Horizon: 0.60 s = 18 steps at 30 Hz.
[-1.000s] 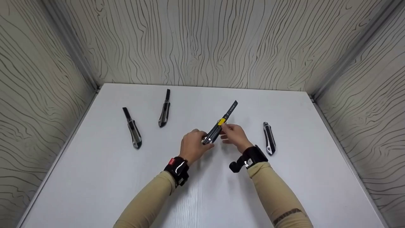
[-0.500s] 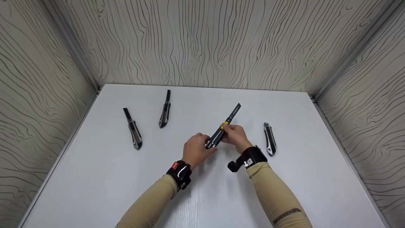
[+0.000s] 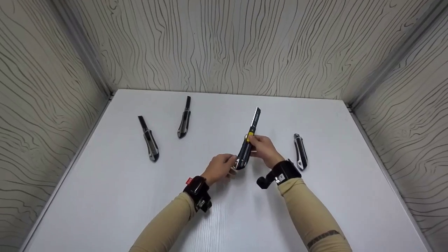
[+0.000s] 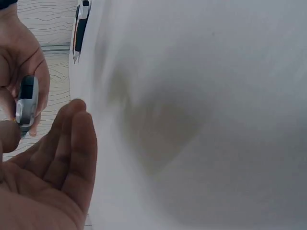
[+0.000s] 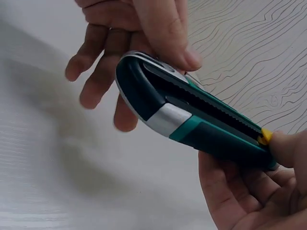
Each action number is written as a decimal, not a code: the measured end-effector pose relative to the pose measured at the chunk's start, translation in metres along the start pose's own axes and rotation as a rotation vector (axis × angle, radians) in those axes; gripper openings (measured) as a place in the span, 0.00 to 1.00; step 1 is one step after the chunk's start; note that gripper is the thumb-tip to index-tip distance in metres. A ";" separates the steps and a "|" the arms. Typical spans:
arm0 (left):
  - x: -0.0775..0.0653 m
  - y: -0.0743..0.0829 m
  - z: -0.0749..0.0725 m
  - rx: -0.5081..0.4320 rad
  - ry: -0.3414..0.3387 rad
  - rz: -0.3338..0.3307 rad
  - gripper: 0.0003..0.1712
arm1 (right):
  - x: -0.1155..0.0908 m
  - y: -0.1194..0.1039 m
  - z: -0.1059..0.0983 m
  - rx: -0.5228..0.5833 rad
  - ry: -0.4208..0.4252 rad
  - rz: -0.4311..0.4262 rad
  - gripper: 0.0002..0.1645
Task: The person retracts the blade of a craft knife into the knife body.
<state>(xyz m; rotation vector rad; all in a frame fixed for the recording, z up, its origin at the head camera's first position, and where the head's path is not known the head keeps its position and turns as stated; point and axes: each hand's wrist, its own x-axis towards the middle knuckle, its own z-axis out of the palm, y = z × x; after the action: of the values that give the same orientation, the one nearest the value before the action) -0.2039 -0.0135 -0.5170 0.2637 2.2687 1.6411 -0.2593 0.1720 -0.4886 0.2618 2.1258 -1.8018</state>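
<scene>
In the head view, a dark utility knife [image 3: 244, 153] with a yellow slider and a long extended blade is held above the white table, blade up and away. My right hand [image 3: 265, 150] grips its handle, the thumb on the yellow slider [image 5: 265, 136] in the right wrist view. At the handle's rear end is my left hand [image 3: 217, 168]. Its fingers [image 4: 81, 153] extend loosely in the left wrist view, not wrapped round the handle. The thumb lies at the knife's end; whether it touches cannot be told.
Two more utility knives with extended blades, one at far left [image 3: 151, 145] and one at back left [image 3: 184, 122], lie on the table [image 3: 105, 182]. Another utility knife [image 3: 301, 152], with no long blade showing, lies right of my right hand. Patterned walls [image 3: 224, 45] enclose the table's back and sides.
The held knife has turned to stand more upright in the head view. My left hand has loosened from the handle's rear end, while the right hand keeps its grip by the slider.
</scene>
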 end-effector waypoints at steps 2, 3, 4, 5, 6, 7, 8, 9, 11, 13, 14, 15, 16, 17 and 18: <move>0.000 -0.003 0.003 -0.151 -0.065 -0.037 0.21 | -0.001 -0.001 0.000 -0.005 -0.012 -0.017 0.24; 0.000 -0.004 0.005 -0.210 -0.090 -0.049 0.21 | -0.001 -0.001 0.000 -0.012 -0.012 -0.023 0.24; 0.000 -0.004 0.007 -0.257 -0.112 -0.055 0.21 | -0.001 -0.001 0.000 -0.023 -0.011 -0.030 0.24; 0.000 -0.005 0.008 -0.292 -0.130 -0.059 0.20 | -0.002 -0.002 0.000 -0.037 -0.012 -0.036 0.24; 0.000 -0.005 0.010 -0.304 -0.140 -0.061 0.20 | -0.002 -0.002 0.000 -0.048 -0.009 -0.037 0.24; 0.000 -0.006 0.011 -0.305 -0.144 -0.059 0.19 | -0.002 -0.002 0.000 -0.054 -0.007 -0.036 0.24; 0.000 -0.006 0.012 -0.307 -0.147 -0.060 0.19 | -0.001 -0.001 0.000 -0.059 -0.006 -0.035 0.24; 0.000 -0.006 0.013 -0.305 -0.147 -0.060 0.19 | -0.002 -0.001 0.000 -0.056 -0.008 -0.027 0.24; -0.001 -0.007 0.016 -0.303 -0.143 -0.060 0.18 | -0.002 0.000 0.000 -0.022 -0.026 -0.017 0.24; -0.002 -0.008 0.018 -0.303 -0.138 -0.050 0.17 | -0.002 0.001 0.002 0.037 -0.051 -0.005 0.25; -0.002 -0.008 0.019 -0.308 -0.138 -0.048 0.17 | -0.003 0.001 0.003 0.065 -0.064 -0.003 0.26; -0.002 -0.009 0.020 -0.311 -0.138 -0.045 0.17 | -0.003 0.002 0.003 0.088 -0.074 0.000 0.27; -0.003 -0.010 0.021 -0.313 -0.136 -0.042 0.16 | -0.003 0.002 0.004 0.103 -0.084 -0.003 0.29; -0.004 -0.010 0.022 -0.312 -0.135 -0.040 0.16 | -0.004 0.002 0.006 0.112 -0.085 -0.002 0.31; -0.004 -0.011 0.022 -0.312 -0.135 -0.036 0.16 | -0.004 0.002 0.007 0.120 -0.078 0.002 0.32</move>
<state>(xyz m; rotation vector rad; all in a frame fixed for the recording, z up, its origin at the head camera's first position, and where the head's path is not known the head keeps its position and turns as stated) -0.1914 0.0015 -0.5326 0.2469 1.8759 1.8662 -0.2539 0.1661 -0.4903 0.2191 1.9673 -1.9101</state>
